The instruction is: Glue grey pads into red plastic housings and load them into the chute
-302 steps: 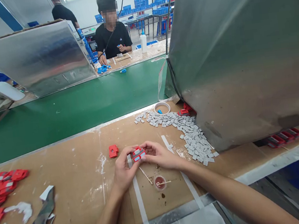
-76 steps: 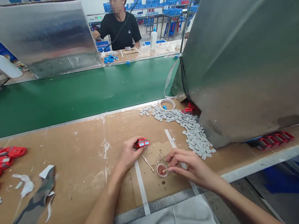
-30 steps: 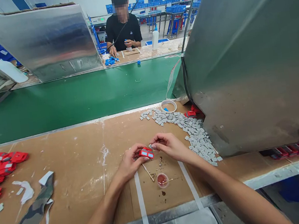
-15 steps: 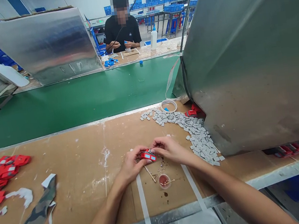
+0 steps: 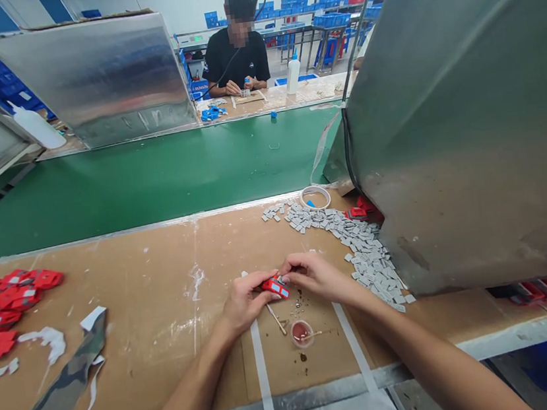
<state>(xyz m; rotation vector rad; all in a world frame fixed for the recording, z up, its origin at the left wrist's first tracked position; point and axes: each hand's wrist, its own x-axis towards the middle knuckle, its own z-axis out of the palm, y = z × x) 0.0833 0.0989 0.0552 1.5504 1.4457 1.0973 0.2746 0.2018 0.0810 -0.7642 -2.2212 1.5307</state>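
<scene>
My left hand (image 5: 245, 299) grips a small red toy car body (image 5: 276, 288) with pale windows, tilted above the cardboard-covered bench. At the car's upper edge, the thumb and fingers of my right hand (image 5: 312, 277) are pinched together on what looks like a small grey piece, mostly hidden by the fingertips. Below the hands stands a little clear cup (image 5: 302, 333) of reddish liquid with a thin stick in it. Another stick (image 5: 276, 320) lies to its left. Many flat grey pieces (image 5: 373, 262) are spread to the right of my right hand.
Red parts (image 5: 11, 300) are heaped at far left, near a camouflage strip (image 5: 66, 383) and white scraps. A tape roll (image 5: 315, 198) lies behind the grey pieces. A large metal housing (image 5: 463, 128) bounds the right. Beyond the green belt (image 5: 151, 180) sits a co-worker (image 5: 238, 56).
The view has shifted slightly, moving most things a little right. Both hands stay at the red car body, which is tilted a bit more. The co-worker's hands have come closer together.
</scene>
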